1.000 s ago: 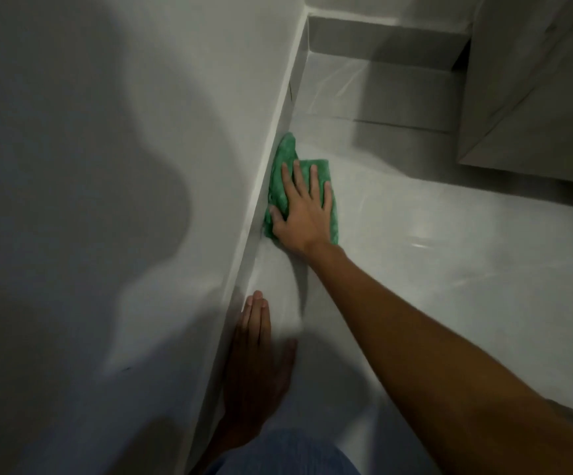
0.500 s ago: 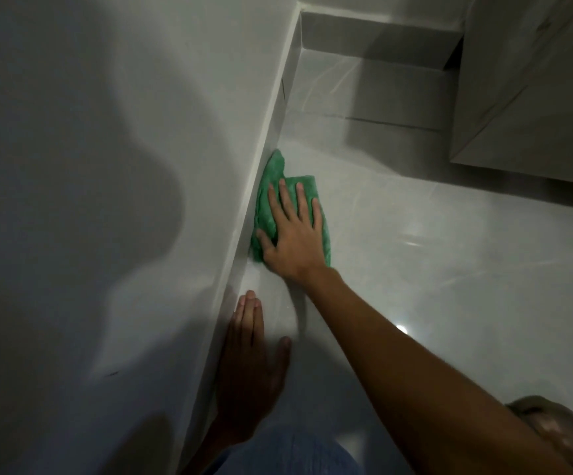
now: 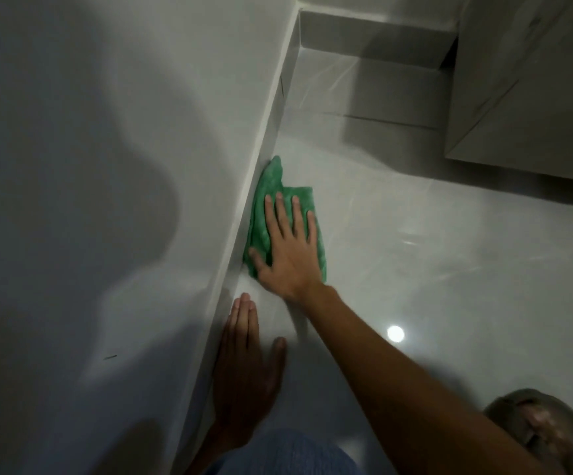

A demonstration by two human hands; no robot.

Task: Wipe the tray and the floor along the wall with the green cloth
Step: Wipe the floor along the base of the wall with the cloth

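Where the glossy floor [image 3: 415, 269] meets the skirting of the wall [image 3: 106, 132], the green cloth [image 3: 264, 214] lies bunched against that edge. The right hand [image 3: 290, 248] presses flat on it, fingers spread, its grip open with nothing clasped. The left hand [image 3: 244, 368] rests palm-down on the floor beside the wall, near the cloth, its grip likewise open and empty.

The right hand [image 3: 290, 248] lies palm down with fingers extended and slightly spread, pressed flat on the green cloth [image 3: 264, 214], and its bare forearm runs straight back from that cloth. The left hand [image 3: 244, 371] lies flat, nearer the body than the cloth, fingers together, thumb out to the side.
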